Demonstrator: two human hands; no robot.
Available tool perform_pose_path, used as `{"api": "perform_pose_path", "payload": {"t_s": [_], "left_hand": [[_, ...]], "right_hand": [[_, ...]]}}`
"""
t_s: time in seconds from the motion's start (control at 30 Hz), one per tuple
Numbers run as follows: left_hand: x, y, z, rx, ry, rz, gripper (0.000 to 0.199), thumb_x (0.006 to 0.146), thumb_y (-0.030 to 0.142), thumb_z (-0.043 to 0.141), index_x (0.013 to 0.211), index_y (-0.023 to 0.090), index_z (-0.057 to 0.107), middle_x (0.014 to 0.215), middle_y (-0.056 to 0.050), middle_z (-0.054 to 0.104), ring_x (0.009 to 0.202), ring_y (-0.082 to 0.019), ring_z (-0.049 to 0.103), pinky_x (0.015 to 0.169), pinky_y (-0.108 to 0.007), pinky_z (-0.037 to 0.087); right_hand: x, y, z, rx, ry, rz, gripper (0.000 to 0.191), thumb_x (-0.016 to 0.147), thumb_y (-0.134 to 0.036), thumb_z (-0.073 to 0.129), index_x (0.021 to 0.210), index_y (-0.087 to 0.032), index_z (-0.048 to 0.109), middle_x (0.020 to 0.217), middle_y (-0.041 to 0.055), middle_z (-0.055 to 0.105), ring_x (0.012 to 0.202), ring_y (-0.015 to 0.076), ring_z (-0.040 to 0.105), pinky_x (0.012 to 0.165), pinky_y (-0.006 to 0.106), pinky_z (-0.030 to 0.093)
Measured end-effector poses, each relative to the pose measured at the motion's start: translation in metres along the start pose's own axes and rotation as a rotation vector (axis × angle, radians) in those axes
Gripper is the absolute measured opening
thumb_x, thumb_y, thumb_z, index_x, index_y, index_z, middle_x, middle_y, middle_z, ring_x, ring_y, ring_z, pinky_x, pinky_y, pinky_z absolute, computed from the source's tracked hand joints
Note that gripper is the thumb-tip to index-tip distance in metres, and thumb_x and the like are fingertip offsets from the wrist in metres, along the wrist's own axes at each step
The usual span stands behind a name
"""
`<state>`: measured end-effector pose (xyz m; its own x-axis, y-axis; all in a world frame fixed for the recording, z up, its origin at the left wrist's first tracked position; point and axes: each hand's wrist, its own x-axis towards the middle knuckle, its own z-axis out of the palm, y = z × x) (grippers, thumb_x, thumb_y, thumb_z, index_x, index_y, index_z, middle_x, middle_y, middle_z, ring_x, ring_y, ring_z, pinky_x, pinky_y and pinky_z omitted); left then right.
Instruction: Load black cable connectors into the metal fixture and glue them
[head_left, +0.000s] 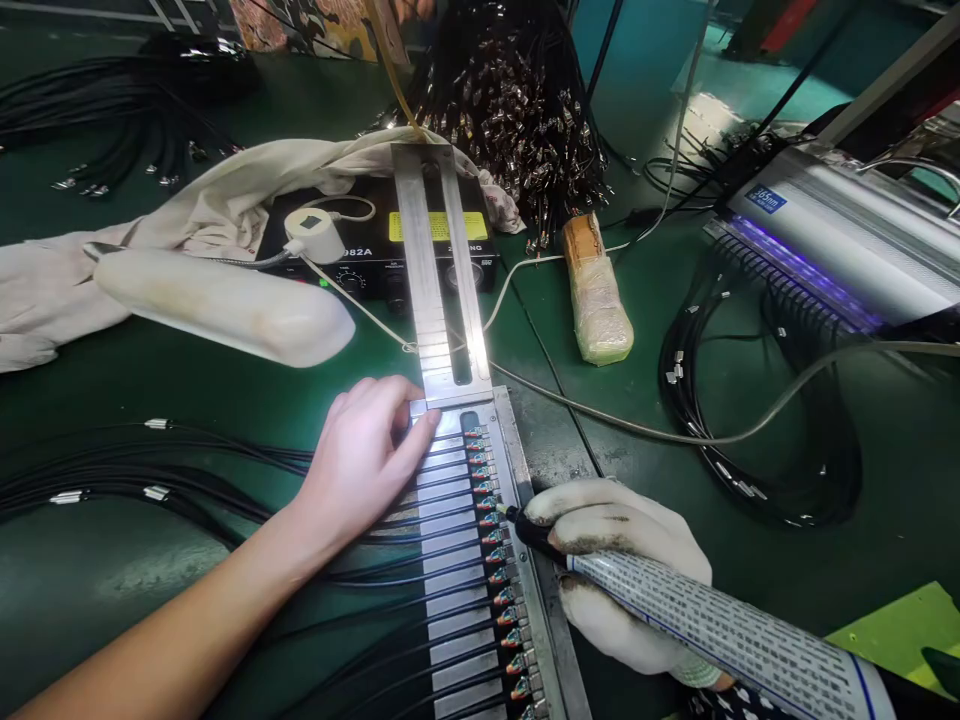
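A metal fixture [457, 560] holds a column of black cables side by side, their small wired connectors [495, 537] lined up along its right side. My bare left hand [367, 460] rests at the fixture's upper left, thumb and fingers against its edge; what its curled fingers hold, if anything, is hidden. In a white glove, my right hand [630, 560] grips a printed tube [697, 620] with a black nozzle. The nozzle's tip is at the connectors, about a third of the way down the column. A slotted metal plate [420, 270] adjoins the fixture's top end.
Behind the plate sits a black control box [375, 255] with cloth over it. A white lamp [225, 305] hangs at left. Cable bundles [510, 110] lie at the back. At right are a wrapped block [598, 300], coiled cables [690, 400] and a silver UV unit [840, 235].
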<state>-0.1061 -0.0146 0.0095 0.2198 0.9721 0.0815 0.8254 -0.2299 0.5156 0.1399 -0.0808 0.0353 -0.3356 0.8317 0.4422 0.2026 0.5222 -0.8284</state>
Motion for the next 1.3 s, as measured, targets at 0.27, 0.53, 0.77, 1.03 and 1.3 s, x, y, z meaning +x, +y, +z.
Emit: {"api": "perform_pose_path", "payload": {"t_s": [0.27,0.53,0.77,1.03,1.3], "left_hand": [[0.0004,0.0006,0.0003,0.004,-0.001,-0.006,0.021,0.091,0.042,0.049,0.086,0.022,0.052,0.072,0.0,0.051,0.072,-0.019,0.046,0.066,-0.033,0.034],[-0.0006,0.0006,0.0,0.009,-0.005,-0.019,0.023,0.092,0.044,0.047,0.085,0.022,0.052,0.073,0.0,0.051,0.073,-0.02,0.047,0.067,-0.034,0.035],[-0.0004,0.0013,-0.0003,0.007,-0.002,-0.02,0.024,0.092,0.045,0.046,0.086,0.022,0.052,0.074,-0.001,0.052,0.074,-0.02,0.048,0.068,-0.034,0.036],[-0.0016,0.0013,-0.001,0.003,-0.011,-0.024,0.024,0.092,0.044,0.046,0.086,0.022,0.052,0.074,0.0,0.052,0.074,-0.021,0.048,0.068,-0.035,0.035],[-0.001,0.0016,-0.0007,-0.009,-0.017,-0.022,0.023,0.092,0.043,0.046,0.087,0.021,0.052,0.075,-0.001,0.052,0.074,-0.02,0.048,0.068,-0.035,0.035]], "right_hand": [[-0.0006,0.0013,0.0002,-0.002,0.004,0.007,0.026,0.07,-0.01,0.066,0.095,-0.017,0.064,0.097,0.0071,0.07,0.088,0.0204,0.069,0.075,0.031,0.06],[-0.0035,-0.0003,-0.001,-0.003,-0.014,-0.002,0.028,0.069,-0.008,0.066,0.094,-0.017,0.062,0.096,0.007,0.07,0.087,0.0208,0.069,0.076,0.03,0.06],[-0.0049,-0.0013,-0.0011,-0.017,-0.007,-0.01,0.025,0.071,-0.011,0.067,0.094,-0.018,0.063,0.094,0.0067,0.071,0.085,0.0217,0.07,0.073,0.031,0.06],[-0.0078,0.0021,-0.0013,0.003,-0.018,-0.005,0.03,0.069,-0.01,0.067,0.097,-0.018,0.062,0.099,0.0071,0.069,0.088,0.0221,0.069,0.076,0.033,0.06],[-0.006,0.0022,-0.0015,0.009,-0.029,0.007,0.03,0.07,-0.009,0.066,0.098,-0.018,0.062,0.099,0.0072,0.068,0.088,0.0218,0.068,0.076,0.032,0.06]]}}
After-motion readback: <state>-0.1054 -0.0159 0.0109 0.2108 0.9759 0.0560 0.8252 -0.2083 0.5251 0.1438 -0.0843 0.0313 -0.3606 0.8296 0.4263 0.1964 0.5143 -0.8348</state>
